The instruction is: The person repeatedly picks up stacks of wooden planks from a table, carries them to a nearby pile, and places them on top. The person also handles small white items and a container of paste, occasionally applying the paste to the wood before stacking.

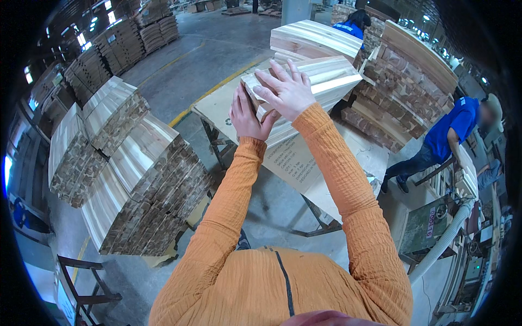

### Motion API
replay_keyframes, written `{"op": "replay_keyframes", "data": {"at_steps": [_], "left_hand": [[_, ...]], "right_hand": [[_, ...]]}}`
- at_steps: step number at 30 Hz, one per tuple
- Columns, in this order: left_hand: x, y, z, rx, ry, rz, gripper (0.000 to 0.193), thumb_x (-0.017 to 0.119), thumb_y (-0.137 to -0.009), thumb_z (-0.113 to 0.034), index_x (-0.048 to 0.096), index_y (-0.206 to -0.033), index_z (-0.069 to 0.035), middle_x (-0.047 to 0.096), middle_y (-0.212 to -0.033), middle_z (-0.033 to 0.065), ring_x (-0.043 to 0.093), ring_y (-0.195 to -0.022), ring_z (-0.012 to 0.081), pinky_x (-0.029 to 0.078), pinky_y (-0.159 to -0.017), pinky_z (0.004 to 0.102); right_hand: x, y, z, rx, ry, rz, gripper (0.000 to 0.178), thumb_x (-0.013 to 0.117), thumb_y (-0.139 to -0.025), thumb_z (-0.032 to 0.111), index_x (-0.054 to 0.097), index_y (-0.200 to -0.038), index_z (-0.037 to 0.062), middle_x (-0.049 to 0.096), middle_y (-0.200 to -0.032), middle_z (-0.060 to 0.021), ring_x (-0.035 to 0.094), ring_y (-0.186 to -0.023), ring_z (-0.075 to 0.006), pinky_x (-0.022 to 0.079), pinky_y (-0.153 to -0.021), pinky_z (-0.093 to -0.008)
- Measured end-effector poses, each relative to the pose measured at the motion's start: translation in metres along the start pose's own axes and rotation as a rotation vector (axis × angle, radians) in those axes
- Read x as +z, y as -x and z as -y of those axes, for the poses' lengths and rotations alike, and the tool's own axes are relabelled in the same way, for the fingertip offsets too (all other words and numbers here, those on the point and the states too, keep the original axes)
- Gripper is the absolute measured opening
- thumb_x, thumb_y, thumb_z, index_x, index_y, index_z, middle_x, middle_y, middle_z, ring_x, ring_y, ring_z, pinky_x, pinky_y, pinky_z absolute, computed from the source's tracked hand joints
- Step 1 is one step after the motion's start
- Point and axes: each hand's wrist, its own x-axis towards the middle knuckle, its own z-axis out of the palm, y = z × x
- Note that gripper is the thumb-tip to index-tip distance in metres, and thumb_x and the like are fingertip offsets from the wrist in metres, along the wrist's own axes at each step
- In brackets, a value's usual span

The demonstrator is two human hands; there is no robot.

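A small stack of pale wooden boards (331, 73) lies on a cardboard-covered table in front of me. My left hand (249, 115) rests against the near-left end of the boards, fingers straight and together, thumb apart. Over the top near that same end is my right hand (287, 89), its fingers spread and stretched out. Both hands touch the boards without wrapping round them. Part of the boards' end is hidden behind my fingers. Just beyond sits another pile of boards (310, 41).
The cardboard-topped table (296, 163) carries printing. Tall board stacks (147, 190) stand on the left, with more stacked boards (402, 81) at right. A co-worker in blue (451, 130) leans at a machine on the right; another blue shirt (348, 28) shows behind. A dark chair (87, 282) stands lower left.
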Motion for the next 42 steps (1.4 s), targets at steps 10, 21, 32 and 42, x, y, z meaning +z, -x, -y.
{"op": "replay_keyframes", "data": {"at_steps": [10, 21, 32, 42], "left_hand": [[-0.001, -0.001, 0.000, 0.000, 0.006, -0.002, 0.105, 0.060, -0.069, -0.067, 0.023, -0.140, 0.002, 0.038, -0.136, 0.0225, 0.041, -0.120, 0.0360, 0.030, -0.096, 0.0451], [-0.004, -0.002, -0.005, -0.031, -0.009, 0.037, 0.097, 0.051, -0.076, -0.065, 0.026, -0.139, 0.004, 0.035, -0.140, 0.0218, 0.037, -0.126, 0.0369, 0.031, -0.099, 0.0439], [0.003, -0.001, 0.006, -0.014, -0.012, -0.002, 0.104, 0.058, -0.069, -0.067, 0.024, -0.140, 0.001, 0.038, -0.135, 0.0244, 0.040, -0.121, 0.0366, 0.029, -0.097, 0.0458], [0.003, -0.003, 0.003, -0.019, 0.011, -0.003, 0.101, 0.057, -0.071, -0.065, 0.025, -0.140, 0.002, 0.039, -0.136, 0.0217, 0.039, -0.124, 0.0361, 0.028, -0.098, 0.0459]], "right_hand": [[0.000, 0.001, 0.000, 0.005, 0.012, -0.011, 0.065, 0.030, -0.085, 0.069, 0.040, -0.136, 0.0302, 0.026, -0.148, -0.0093, 0.013, -0.137, -0.0394, 0.010, -0.106, -0.0611], [-0.005, -0.010, -0.001, -0.062, 0.030, -0.003, 0.064, 0.037, -0.082, 0.069, 0.045, -0.133, 0.0308, 0.027, -0.147, -0.0091, 0.015, -0.137, -0.0390, 0.011, -0.106, -0.0601], [-0.007, 0.004, -0.007, -0.159, 0.069, -0.095, 0.060, 0.037, -0.082, 0.069, 0.047, -0.131, 0.0346, 0.029, -0.147, -0.0082, 0.015, -0.137, -0.0379, 0.011, -0.106, -0.0597], [-0.010, 0.001, -0.011, -0.119, 0.023, -0.112, 0.058, 0.038, -0.084, 0.065, 0.047, -0.132, 0.0337, 0.030, -0.146, -0.0081, 0.016, -0.137, -0.0357, 0.009, -0.109, -0.0544]]}}
